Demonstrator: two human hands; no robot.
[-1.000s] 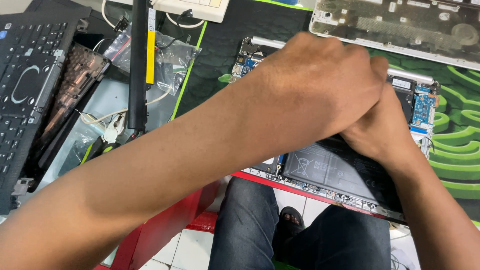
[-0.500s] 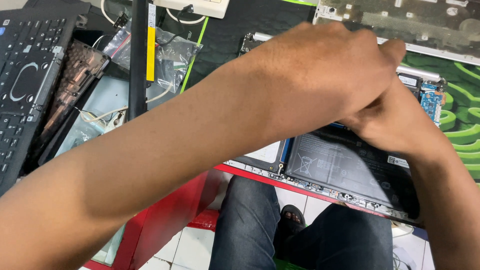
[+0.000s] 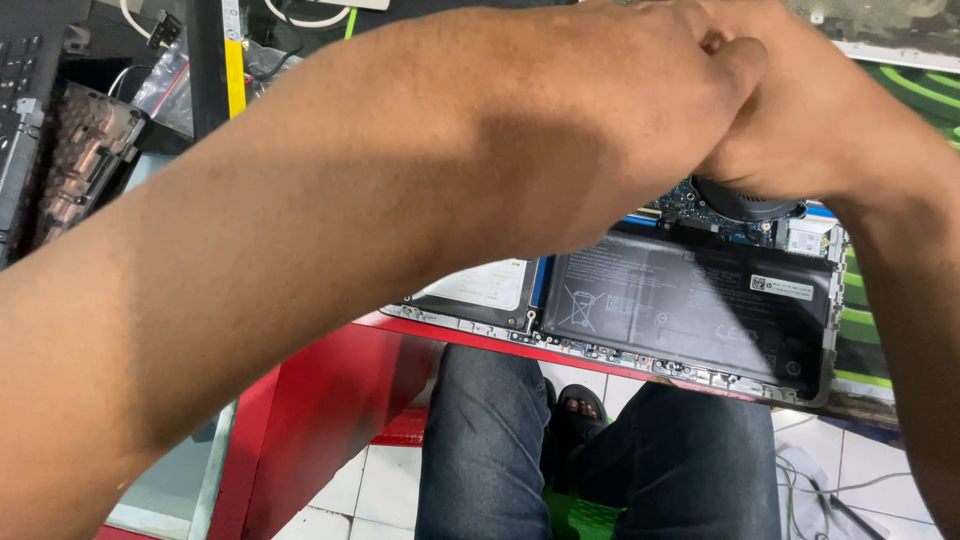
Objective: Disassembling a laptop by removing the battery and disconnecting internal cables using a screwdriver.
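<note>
An opened laptop base (image 3: 822, 372) lies on the bench edge, overhanging my knees. Its black battery (image 3: 690, 300) fills the near half. A round fan (image 3: 745, 205) and a strip of blue circuit board (image 3: 690, 215) show just behind it. My left hand (image 3: 640, 110) comes in across the whole view from the lower left. It rests, fingers curled, against my right hand (image 3: 810, 130), which arrives from the right. Both hands hover over the far part of the laptop, above the fan. Whatever lies under or between the fingers is hidden.
A black keyboard (image 3: 20, 120) and a brownish part in clear plastic (image 3: 85, 160) lie at far left, beside a black bar with a yellow stripe (image 3: 232, 70). A green mat (image 3: 900, 100) and a grey laptop cover (image 3: 880, 30) are at top right. Below: red bench front (image 3: 330, 400), my jeans (image 3: 490, 450), floor cables (image 3: 820, 490).
Both hands have shifted toward the far edge of the laptop, still pressed together. The battery and fan, partly covered before, now show below them.
</note>
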